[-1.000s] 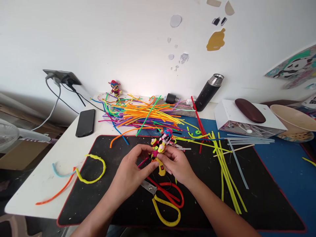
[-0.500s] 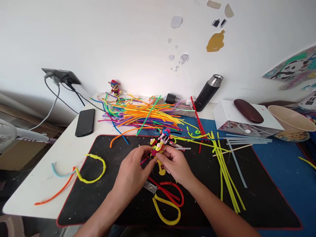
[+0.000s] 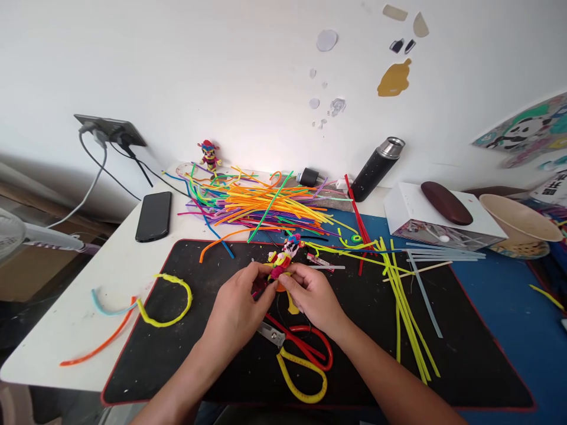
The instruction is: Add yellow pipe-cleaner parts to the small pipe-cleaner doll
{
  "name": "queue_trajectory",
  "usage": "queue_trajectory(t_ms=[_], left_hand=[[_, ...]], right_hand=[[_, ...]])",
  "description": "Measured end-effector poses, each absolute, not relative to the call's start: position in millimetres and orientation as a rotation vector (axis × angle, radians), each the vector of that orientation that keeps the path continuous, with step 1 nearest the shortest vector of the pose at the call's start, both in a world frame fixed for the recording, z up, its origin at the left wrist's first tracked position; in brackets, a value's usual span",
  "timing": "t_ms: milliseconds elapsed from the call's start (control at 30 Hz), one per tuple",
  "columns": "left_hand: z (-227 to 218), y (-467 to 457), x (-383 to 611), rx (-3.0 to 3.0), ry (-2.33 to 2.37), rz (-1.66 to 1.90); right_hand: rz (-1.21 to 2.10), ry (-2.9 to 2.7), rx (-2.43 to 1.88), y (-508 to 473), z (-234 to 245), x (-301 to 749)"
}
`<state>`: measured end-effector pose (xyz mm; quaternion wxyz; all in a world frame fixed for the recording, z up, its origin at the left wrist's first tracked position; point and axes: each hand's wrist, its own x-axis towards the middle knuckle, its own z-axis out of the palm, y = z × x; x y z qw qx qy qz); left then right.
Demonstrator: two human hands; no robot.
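Between my fingertips is a small pipe cleaner figure in magenta, yellow and blue, tilted with its head up to the right. My left hand pinches its lower left side. From the right, my right hand grips its base with thumb and fingers. My fingers hide the lower part of the figure. Scissors with one red and one yellow handle lie on the black mat just below my hands. A yellow piece shows under the right fingers; its kind is unclear.
Many pipe cleaners lie heaped behind the mat; yellow-green ones lie to the right. A similar figure stands by the wall. Around are a phone, a thermos, a white box, a bowl and a bent yellow strip.
The figure has tilted and turned in my fingers, its head now leaning farther right. Both hands keep their pinch in nearly the same place. The camera view has shifted slightly.
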<state>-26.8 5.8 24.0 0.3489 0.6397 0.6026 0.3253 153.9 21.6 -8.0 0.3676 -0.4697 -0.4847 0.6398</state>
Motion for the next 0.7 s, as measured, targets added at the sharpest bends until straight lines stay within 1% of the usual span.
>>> queue_trajectory(t_ms=[700], left_hand=[[26.1,8.8,-30.8,1.615,1.524,0.784]], right_hand=[[1.663,-1.252,-1.255,20.8,-5.4,152.6]])
